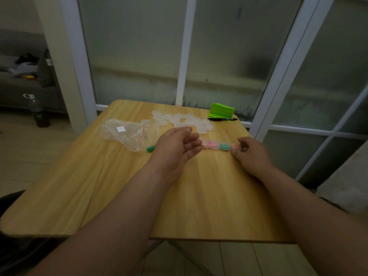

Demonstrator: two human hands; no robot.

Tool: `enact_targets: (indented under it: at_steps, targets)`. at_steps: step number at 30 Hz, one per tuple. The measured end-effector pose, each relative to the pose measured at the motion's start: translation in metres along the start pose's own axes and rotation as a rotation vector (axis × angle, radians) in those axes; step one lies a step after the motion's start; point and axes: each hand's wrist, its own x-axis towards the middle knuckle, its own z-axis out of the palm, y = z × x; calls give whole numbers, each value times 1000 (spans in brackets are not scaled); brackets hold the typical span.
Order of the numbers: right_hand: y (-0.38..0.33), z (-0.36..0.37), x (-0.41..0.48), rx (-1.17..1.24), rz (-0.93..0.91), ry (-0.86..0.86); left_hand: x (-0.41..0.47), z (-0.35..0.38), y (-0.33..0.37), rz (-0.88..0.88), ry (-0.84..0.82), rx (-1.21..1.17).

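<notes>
The fingers (243,142) of the right hand (252,156) pinch the orange case (234,147) ending a row of small coloured cases (216,145) on the tabletop (199,200). The left hand (176,146) has its fingers loosely spread, holding nothing, just beside the row's pink end; clear cases (179,119) lie just beyond them.

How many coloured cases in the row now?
4: one pink case by the left hand, another pink case, a green case, an orange case pinched by the right hand. The left hand may hide more.
</notes>
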Motion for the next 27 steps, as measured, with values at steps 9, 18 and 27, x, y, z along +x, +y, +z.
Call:
enact_targets:
  at_steps: [9, 18, 27]
  targets:
    - [-30, -6, -24, 73, -26, 82, -7, -30, 26, 144, 87, 81]
    - [-94, 20, -8, -73, -220, -34, -4, -58, 47, 157, 162, 3]
    - [-104, 51, 60, -271, -73, -43, 9, -65, 57, 131, 193, -126]
